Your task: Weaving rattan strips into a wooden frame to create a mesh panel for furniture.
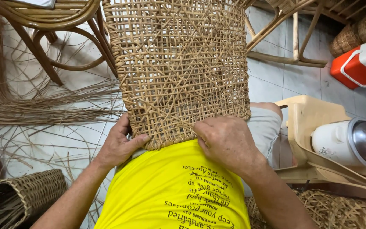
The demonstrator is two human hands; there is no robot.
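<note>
Now | left hand (117,146), right hand (225,140) grip open-weave cane panel (178,63)

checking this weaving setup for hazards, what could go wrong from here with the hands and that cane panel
1. The left hand and right hand grip the woven cane panel bare at its lower edge; stray strand ends there could prick or splinter fingers.
2. Loose cane strands spread over the tiled floor might snag feet or cause a slip.
3. The white jug on the plastic stool sits near the right elbow and could get knocked.
</note>
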